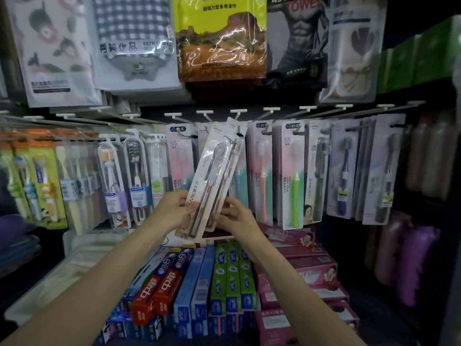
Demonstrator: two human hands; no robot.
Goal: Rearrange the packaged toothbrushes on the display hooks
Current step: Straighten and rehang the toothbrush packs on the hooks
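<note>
A: Where is the clear blister pack of two toothbrushes marked MK (212,181)?

B: It tilts to the right in front of the row of white display hooks (238,111), its top end close below them. The left hand (174,208) pinches its lower left edge, thumb on the front; the right hand (235,216) curls its fingers on the lower right edge. Each grip holds the pack.

A: What hangs beside the pack?

B: Left of it a pink SS toothbrush card (180,156), right of it a card with a green toothbrush (294,176). Below the pack lie red toothpaste boxes (159,288) and green toothpaste boxes (233,275). Above the pack hangs a yellow-topped bag with a rock picture (220,38).
</note>
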